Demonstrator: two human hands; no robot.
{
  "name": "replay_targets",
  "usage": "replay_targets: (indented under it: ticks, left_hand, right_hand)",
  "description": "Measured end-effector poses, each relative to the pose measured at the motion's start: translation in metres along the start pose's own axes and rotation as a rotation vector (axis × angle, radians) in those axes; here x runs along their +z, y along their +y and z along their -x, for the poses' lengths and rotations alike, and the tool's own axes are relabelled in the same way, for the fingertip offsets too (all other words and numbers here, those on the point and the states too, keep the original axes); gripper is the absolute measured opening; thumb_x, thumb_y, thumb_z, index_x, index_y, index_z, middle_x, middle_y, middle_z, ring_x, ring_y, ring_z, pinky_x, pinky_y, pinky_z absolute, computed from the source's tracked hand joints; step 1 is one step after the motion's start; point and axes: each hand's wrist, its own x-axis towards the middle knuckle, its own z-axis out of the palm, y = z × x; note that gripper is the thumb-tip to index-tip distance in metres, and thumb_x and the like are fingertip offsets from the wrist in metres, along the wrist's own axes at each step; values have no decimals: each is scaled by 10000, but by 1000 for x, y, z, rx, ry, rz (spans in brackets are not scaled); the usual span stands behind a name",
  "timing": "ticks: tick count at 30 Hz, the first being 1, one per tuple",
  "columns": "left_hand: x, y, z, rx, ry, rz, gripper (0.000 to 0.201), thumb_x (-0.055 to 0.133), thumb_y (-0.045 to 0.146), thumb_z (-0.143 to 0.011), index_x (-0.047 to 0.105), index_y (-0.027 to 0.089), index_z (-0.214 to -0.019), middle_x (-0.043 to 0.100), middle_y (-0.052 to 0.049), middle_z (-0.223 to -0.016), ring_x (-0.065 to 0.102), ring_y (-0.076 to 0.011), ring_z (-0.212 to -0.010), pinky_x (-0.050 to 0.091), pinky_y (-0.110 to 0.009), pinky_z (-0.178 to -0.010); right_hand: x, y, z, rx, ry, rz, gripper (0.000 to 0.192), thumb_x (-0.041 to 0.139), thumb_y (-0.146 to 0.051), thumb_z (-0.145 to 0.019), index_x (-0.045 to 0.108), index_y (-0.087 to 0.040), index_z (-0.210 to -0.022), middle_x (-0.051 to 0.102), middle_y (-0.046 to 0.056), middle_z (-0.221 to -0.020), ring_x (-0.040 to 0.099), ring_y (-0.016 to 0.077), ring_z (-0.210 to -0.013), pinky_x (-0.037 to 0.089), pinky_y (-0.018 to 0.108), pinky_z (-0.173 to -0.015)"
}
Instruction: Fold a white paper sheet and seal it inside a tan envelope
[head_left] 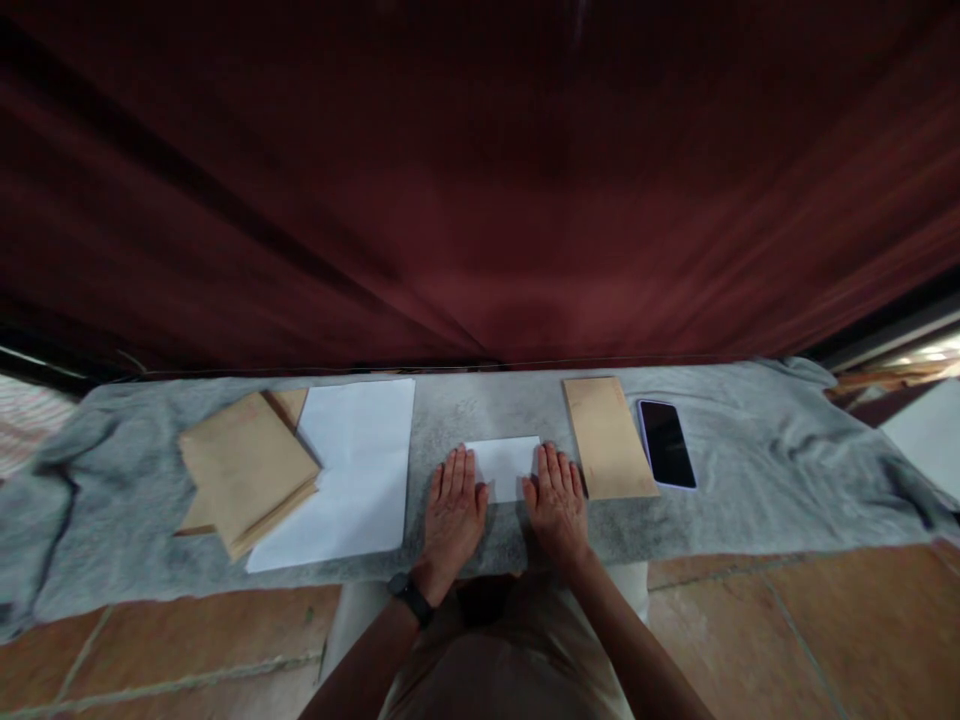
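Note:
A small folded white paper (504, 462) lies on the grey cloth (712, 520) straight in front of me. My left hand (452, 508) lies flat with fingers together, pressing on the paper's left edge. My right hand (555, 500) lies flat the same way on its right edge. Neither hand grips anything. A black watch is on my left wrist. Just right of my right hand lies a single brown envelope (607, 436).
A stack of white sheets (352, 470) lies left of my hands, with a pile of brown envelopes (244, 468) overlapping its left side. A dark phone (666, 443) lies beside the single envelope. A dark red curtain (480, 200) hangs behind the cloth. Tiled floor (810, 640) is below.

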Motion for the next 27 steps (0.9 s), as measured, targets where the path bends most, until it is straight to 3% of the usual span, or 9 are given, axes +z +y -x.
replay_targets:
  ticks: [6, 12, 19, 23, 27]
  left_hand:
    - [-1, 6, -2, -7, 10, 11, 595, 333, 302, -1039, 348, 57, -1580, 388, -191, -1624, 292, -308, -1550, 286, -562, -1240]
    - [-4, 6, -4, 78, -43, 26, 574, 346, 337, -1051, 367, 140, -1590, 351, -115, -1657, 254, -303, -1563, 268, -558, -1251]
    - [-3, -6, -4, 61, -54, 29, 580, 334, 344, -1054, 388, 79, -1567, 392, -157, -1629, 341, -288, -1530, 300, -504, -1249]
    - [-6, -5, -8, 55, -42, 51, 558, 337, 330, -1054, 431, 68, -1537, 383, -182, -1629, 322, -310, -1537, 311, -529, -1240]
    - [-9, 0, -19, 83, -31, 94, 543, 332, 317, -1058, 418, 104, -1550, 341, -156, -1657, 285, -288, -1555, 303, -514, -1249]
  right_hand:
    - [-12, -1, 17, 4, -19, -1, 584, 362, -282, -1067, 285, -115, -1621, 432, 181, -1599, 398, 317, -1490, 319, 524, -1214]
    - [-21, -10, 39, -184, -112, -66, 591, 404, -294, -1066, 273, -157, -1626, 410, 131, -1623, 382, 267, -1506, 305, 491, -1241]
    - [-29, -3, 52, -143, -133, -91, 582, 424, -351, -1070, 315, -161, -1609, 421, 131, -1618, 393, 283, -1499, 349, 500, -1218]
    - [-31, 4, 42, -127, -145, -156, 514, 410, -294, -1064, 414, -163, -1561, 493, 138, -1568, 453, 277, -1457, 399, 500, -1186]
    - [-26, 14, 6, -107, -97, -226, 503, 380, -221, -1039, 469, -190, -1533, 524, 142, -1536, 488, 275, -1423, 443, 511, -1149]
